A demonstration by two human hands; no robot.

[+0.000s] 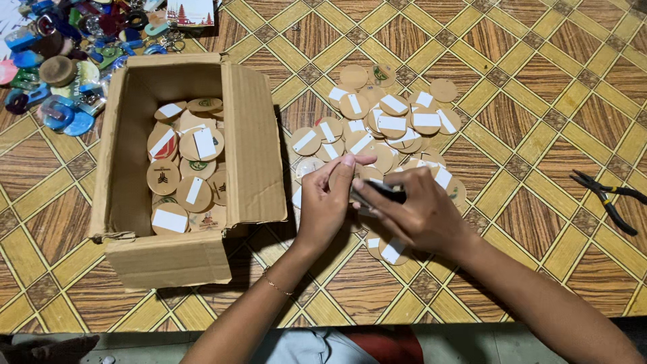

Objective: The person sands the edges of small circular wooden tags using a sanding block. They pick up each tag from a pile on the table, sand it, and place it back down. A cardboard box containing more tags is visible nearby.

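Both forearms come in from 6 o'clock and meet at centre. Left hand (327, 202), thin bracelet (275, 283) at the wrist, is closed around a round wooden disc (337, 176), thumb along its top edge; most of the disc is hidden behind the fingers. Right hand (411, 209) pinches a small dark tool (381, 192) against that disc; what kind of tool cannot be told. Under and beyond the hands, toward 12 o'clock, lies a loose heap of discs (384, 125), many with white stickers. At 9 o'clock an open cardboard box (253, 141) holds more discs. At 3 o'clock, well apart, pliers (606, 199) lie on the patterned table (526, 87). At 10 o'clock, a pile of coloured trinkets (60, 67).
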